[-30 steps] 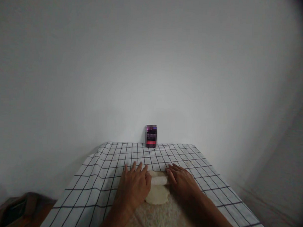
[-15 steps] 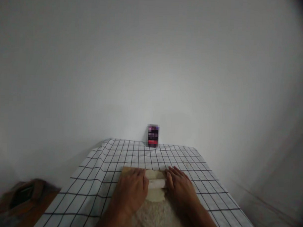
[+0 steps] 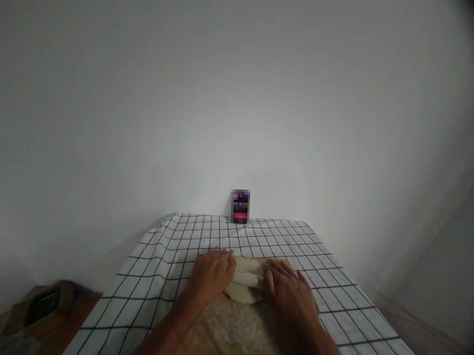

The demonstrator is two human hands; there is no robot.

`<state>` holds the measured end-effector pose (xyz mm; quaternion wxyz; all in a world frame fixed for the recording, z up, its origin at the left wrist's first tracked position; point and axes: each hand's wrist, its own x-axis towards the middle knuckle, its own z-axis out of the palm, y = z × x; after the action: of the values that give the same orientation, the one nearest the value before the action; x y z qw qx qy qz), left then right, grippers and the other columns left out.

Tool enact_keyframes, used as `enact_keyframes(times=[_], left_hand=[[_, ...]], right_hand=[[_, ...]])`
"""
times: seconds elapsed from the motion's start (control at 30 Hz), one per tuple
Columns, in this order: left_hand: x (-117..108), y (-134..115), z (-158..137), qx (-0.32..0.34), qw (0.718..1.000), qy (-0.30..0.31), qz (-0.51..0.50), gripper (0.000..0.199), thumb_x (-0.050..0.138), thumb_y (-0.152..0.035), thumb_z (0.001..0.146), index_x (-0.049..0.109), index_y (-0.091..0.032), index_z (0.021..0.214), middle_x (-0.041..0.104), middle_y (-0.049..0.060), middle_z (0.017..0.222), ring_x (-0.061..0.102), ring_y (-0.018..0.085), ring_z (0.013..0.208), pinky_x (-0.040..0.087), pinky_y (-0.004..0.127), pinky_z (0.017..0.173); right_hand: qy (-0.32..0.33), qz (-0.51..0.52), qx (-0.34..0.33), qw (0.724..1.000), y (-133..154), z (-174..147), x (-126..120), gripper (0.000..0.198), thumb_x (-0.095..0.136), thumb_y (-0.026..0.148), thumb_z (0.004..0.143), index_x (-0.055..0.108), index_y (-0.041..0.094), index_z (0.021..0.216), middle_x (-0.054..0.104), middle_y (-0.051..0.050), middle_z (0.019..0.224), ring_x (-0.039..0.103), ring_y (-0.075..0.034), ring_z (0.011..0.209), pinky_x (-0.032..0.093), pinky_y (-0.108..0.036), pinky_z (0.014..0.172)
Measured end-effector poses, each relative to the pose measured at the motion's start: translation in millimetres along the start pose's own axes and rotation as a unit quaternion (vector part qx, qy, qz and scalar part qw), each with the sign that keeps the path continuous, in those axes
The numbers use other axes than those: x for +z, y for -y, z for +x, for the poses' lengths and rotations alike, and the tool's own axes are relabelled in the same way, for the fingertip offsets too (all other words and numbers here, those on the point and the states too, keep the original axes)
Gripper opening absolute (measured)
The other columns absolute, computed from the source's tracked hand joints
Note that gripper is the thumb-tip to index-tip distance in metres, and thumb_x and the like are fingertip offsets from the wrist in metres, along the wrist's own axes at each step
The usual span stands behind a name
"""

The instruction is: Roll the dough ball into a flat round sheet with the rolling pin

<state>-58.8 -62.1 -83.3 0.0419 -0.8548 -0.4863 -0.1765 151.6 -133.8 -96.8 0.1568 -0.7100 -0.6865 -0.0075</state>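
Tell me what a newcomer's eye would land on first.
Probably the left hand and right hand, at either end of the pale roller lying across the dough on the board. Next, likely the dark, pixelated oblong at the far edge of the checked cloth, before the pale wall.

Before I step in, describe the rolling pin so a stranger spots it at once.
On the checked cloth lies a board. Across the dough on it, between the left hand and the right hand, runs the rolling pin: pale and rod-shaped, unlike the flat dough.
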Motion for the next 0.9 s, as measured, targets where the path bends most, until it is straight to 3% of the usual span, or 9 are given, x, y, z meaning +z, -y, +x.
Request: enact_keyframes(times=[0.1,0.23,0.4,0.5,0.6,0.7,0.77,0.9], left_hand=[[-4.7,-14.8,-24.5,-0.03,0.999,-0.031,-0.018,0.043,0.039,-0.031,0.11,0.073,-0.016,0.131,0.076,0.014,0.137,0.066,0.031,0.134,0.05,0.051,0.119],[-10.0,-24.5,-37.0,-0.062,0.996,-0.049,-0.04,0.044,0.041,-0.039,0.109,0.074,-0.017,0.13,0.075,0.014,0.137,0.067,0.032,0.132,0.054,0.05,0.114],[-6.7,-9.0,-6.7,-0.056,0.997,-0.036,-0.031,0.037,0.046,-0.033,0.108,0.08,-0.018,0.108,0.082,0.013,0.117,0.075,0.031,0.114,0.057,0.05,0.108],[-1.7,-2.1,6.1,-0.04,0.998,-0.034,-0.029,0.032,0.049,-0.026,0.106,0.08,-0.018,0.106,0.082,0.013,0.12,0.075,0.029,0.119,0.055,0.046,0.113],[2.3,-4.6,-1.2,-0.038,0.998,-0.046,-0.008,0.034,0.047,-0.028,0.107,0.08,-0.018,0.111,0.081,0.013,0.125,0.072,0.031,0.126,0.054,0.05,0.113],[3.2,-10.8,-16.7,-0.049,0.997,-0.054,-0.013,0.04,0.043,-0.032,0.109,0.077,-0.018,0.125,0.08,0.012,0.129,0.072,0.03,0.126,0.056,0.05,0.111],[1.9,-12.2,-19.7,-0.071,0.996,-0.055,-0.017,0.042,0.043,-0.034,0.109,0.074,-0.017,0.133,0.079,0.012,0.132,0.073,0.03,0.124,0.058,0.047,0.108],[-2.0,-3.7,3.0,-0.112,0.993,-0.032,0.012,0.044,0.05,-0.035,0.106,0.071,-0.013,0.137,0.08,0.016,0.128,0.075,0.032,0.118,0.06,0.046,0.102]], right_hand=[[0.037,0.006,-0.011,0.999,-2.2,29.7,-3.9,0.05,0.033,0.028,0.108,0.072,0.019,0.138,0.061,-0.012,0.157,0.047,-0.035,0.154,0.036,-0.063,0.124],[0.063,0.013,-0.059,0.996,-6.7,56.4,-2.9,0.047,0.036,0.027,0.108,0.074,0.019,0.134,0.062,-0.013,0.156,0.044,-0.034,0.155,0.036,-0.06,0.125],[0.035,0.014,-0.035,0.999,-5.8,21.7,0.1,0.048,0.033,0.027,0.109,0.074,0.023,0.134,0.064,-0.012,0.154,0.053,-0.034,0.149,0.035,-0.065,0.124],[0.018,0.025,-0.021,0.999,-2.3,-5.1,0.6,0.047,0.034,0.03,0.109,0.074,0.031,0.134,0.064,-0.006,0.155,0.052,-0.033,0.15,0.025,-0.073,0.126],[0.032,0.02,0.0,0.999,-0.4,-2.5,-1.8,0.049,0.032,0.032,0.109,0.072,0.03,0.137,0.061,-0.006,0.158,0.05,-0.031,0.152,0.023,-0.071,0.128],[0.061,-0.007,-0.024,0.998,-1.2,28.2,-6.7,0.047,0.034,0.028,0.109,0.069,0.023,0.14,0.061,-0.012,0.157,0.05,-0.032,0.152,0.03,-0.067,0.126],[0.088,-0.027,-0.068,0.993,-2.1,51.8,-9.6,0.042,0.038,0.025,0.108,0.072,0.021,0.132,0.069,-0.017,0.147,0.058,-0.034,0.143,0.041,-0.061,0.119],[0.103,-0.018,-0.097,0.99,-2.9,73.2,-12.9,0.039,0.037,0.028,0.11,0.076,0.021,0.114,0.079,-0.014,0.125,0.073,-0.028,0.119,0.056,-0.043,0.1]])
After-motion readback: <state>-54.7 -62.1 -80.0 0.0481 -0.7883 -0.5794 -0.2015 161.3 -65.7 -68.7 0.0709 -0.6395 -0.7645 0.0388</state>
